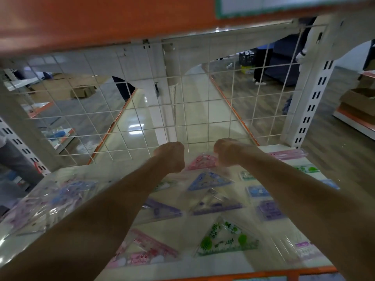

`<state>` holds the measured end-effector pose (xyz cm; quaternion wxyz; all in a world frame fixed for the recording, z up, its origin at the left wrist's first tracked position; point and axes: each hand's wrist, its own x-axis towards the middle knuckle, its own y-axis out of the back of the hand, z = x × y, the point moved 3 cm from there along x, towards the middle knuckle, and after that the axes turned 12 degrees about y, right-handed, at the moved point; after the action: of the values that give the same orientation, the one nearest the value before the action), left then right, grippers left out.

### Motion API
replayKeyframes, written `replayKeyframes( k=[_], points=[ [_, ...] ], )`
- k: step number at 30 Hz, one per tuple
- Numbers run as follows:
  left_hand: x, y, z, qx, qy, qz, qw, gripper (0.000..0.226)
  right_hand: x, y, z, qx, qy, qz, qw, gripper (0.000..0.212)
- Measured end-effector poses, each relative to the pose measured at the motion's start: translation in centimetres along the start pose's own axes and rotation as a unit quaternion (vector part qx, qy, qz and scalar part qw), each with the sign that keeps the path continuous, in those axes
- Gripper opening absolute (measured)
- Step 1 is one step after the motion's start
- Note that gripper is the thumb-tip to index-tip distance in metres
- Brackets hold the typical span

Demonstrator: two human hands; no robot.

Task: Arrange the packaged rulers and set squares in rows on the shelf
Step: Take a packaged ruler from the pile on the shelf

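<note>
Both my arms reach to the back of the white shelf (229,266). My left hand (170,157) and my right hand (227,153) are curled, knuckles up, at the two ends of a pink set square packet (199,161) lying just before the wire mesh. Their fingertips are hidden behind the hands. In front of it lie a blue set square packet (209,180), a clear-and-purple one (216,204), a green one (227,238), a purple one (162,211) and a pink one (142,254). Ruler packets (269,209) lie in a row on the right.
A loose heap of packets (52,205) lies on the shelf's left. The white wire mesh (142,110) closes the back, with slotted uprights (312,102) at the sides and an orange shelf edge (91,19) overhead. Beyond the mesh there are cardboard boxes (83,92) and a standing person (259,67).
</note>
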<state>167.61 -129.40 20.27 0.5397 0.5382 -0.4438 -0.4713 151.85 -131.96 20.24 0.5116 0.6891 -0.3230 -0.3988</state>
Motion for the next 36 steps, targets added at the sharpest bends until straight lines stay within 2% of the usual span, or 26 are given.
replayKeyframes(
  k=[3, 7, 12, 18, 24, 30, 36],
  points=[
    [-0.9, 0.8, -1.5, -0.016, 0.012, 0.020, 1.000, 0.026, -0.6, 1.6, -1.6, -0.006, 0.027, 0.034, 0.999, 0.041],
    [-2.5, 2.1, -4.9, -0.058, 0.017, 0.021, 0.998, 0.030, -1.4, 3.0, -5.5, 0.009, 0.097, 0.072, 0.993, 0.041],
    [-5.0, 3.5, -11.7, -0.085, 0.064, 0.033, 0.994, 0.036, -1.0, 2.9, -11.8, 0.026, 0.177, 0.062, 0.982, 0.040],
    [-8.5, 3.9, -20.7, -0.099, 0.170, 0.034, 0.980, 0.031, 0.2, 2.0, -19.5, 0.008, 0.254, 0.032, 0.967, 0.039],
    [-11.7, 3.2, -27.4, -0.104, 0.228, 0.021, 0.968, 0.032, 2.7, 0.0, -25.0, 0.000, 0.274, 0.005, 0.962, 0.042],
    [-13.5, 1.8, -31.3, -0.109, 0.258, -0.014, 0.960, 0.033, 5.1, -2.8, -29.3, -0.013, 0.256, -0.037, 0.966, 0.067],
    [-14.8, 0.9, -34.1, -0.120, 0.288, -0.016, 0.950, 0.030, 5.9, -4.6, -34.6, 0.011, 0.327, -0.006, 0.945, 0.057]
  ],
)
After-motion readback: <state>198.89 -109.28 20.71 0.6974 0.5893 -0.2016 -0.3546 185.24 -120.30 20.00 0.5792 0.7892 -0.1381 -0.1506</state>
